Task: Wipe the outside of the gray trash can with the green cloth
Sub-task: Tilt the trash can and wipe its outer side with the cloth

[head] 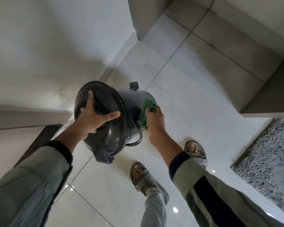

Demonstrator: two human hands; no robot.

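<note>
The gray trash can (131,99) is lifted off the floor and tilted, its domed lid facing me. My left hand (95,116) grips the lid's recessed handle, fingers spread across the top. My right hand (154,119) presses the bunched green cloth (146,112) against the can's right side wall, just below the rim. A wire bail hangs from the can under the cloth. The pedal knob sticks out at the can's far end.
Glossy white floor tiles (179,95) lie below. My two sandalled feet (141,176) stand under the can. A shaggy gray rug (269,161) lies at the right. Walls and a dark door frame (39,141) close in at the left, a step or ledge at the upper right.
</note>
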